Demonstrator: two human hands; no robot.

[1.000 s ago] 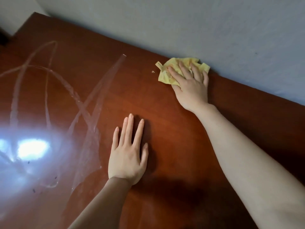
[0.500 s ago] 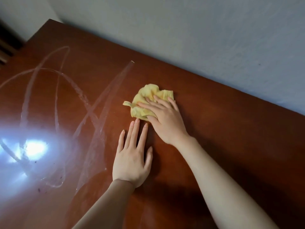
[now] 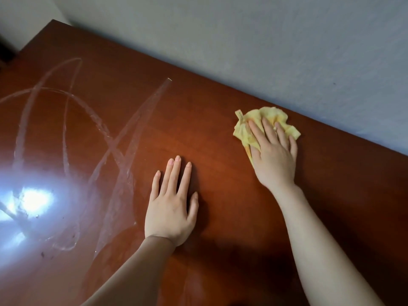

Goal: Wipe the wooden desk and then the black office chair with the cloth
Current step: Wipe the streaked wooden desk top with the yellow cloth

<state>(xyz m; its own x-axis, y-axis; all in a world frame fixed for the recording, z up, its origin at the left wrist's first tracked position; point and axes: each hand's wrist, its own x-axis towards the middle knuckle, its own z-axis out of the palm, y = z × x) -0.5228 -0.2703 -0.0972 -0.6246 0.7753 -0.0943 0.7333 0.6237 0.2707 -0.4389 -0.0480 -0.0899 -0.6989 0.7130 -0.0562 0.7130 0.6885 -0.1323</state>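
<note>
The reddish-brown wooden desk (image 3: 209,120) fills most of the head view. A crumpled yellow cloth (image 3: 270,117) lies on it near the back edge, right of centre. My right hand (image 3: 272,153) presses flat on the cloth with straight, spread fingers. My left hand (image 3: 171,202) rests palm down on the bare wood in the middle, fingers straight, holding nothing. The black office chair is not in view.
A grey wall (image 3: 265,45) runs along the desk's back edge. Wet streaks (image 3: 114,142) cross the left part of the desk, beside a bright light reflection (image 3: 35,199). A dark object (image 3: 5,53) shows past the far left corner.
My right hand has slid the cloth from just ahead of my left hand's fingertips back to the right and toward the wall. My left hand stayed in place.
</note>
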